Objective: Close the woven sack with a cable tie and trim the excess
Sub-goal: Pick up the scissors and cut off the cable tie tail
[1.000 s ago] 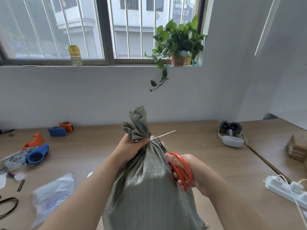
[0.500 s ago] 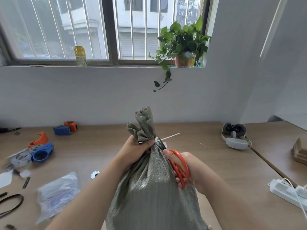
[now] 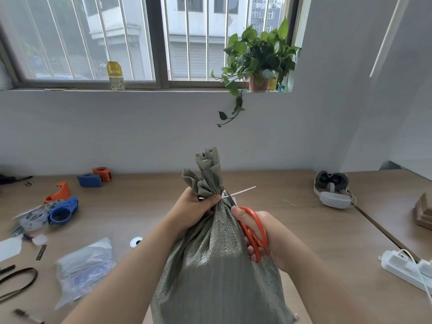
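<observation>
A grey-green woven sack stands upright on the wooden table, its neck gathered into a bunch. My left hand grips the neck from the left, just below the bunch. A white cable tie circles the neck, and its free tail sticks out to the right. My right hand holds orange-handled scissors against the sack's right side. The blades reach up to the tie's head at the neck, with the tail between or just beside them; I cannot tell which.
Blue and orange tape dispensers and a clear plastic bag lie on the left of the table. A headset sits at the back right, and a white power strip at the right edge. A potted plant stands on the windowsill.
The scissors and my right hand have moved up along the sack, bringing the blades to the tie at the neck. My left hand keeps its grip.
</observation>
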A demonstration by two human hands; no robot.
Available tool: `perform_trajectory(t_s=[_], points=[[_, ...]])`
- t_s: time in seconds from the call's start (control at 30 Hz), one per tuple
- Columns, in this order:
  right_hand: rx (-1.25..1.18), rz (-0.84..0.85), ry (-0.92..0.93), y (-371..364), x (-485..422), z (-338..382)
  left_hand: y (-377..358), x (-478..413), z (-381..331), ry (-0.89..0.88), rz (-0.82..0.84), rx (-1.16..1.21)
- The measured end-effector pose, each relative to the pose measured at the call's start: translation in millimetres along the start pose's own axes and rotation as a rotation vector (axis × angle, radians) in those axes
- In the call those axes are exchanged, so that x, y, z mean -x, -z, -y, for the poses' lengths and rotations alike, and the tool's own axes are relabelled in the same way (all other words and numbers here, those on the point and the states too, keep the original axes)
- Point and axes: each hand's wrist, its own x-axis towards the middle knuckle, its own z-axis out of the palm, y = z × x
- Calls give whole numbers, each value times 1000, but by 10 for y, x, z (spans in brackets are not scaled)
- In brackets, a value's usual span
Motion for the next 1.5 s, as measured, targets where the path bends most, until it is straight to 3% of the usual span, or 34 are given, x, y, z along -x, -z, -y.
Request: perform_trajectory(t_s=[0.47, 0.83, 1.3, 1.5], points=[[102, -101, 110, -66, 4, -95, 10, 16, -3, -42, 12, -27], [25, -113, 117, 23, -59, -174, 14, 22, 6, -47, 4, -30], [143, -308, 101, 554, -141, -445, -21, -78, 8, -57, 12, -146], [255, -491, 90, 922, -334, -863, -61, -101, 13, -72, 23, -166]])
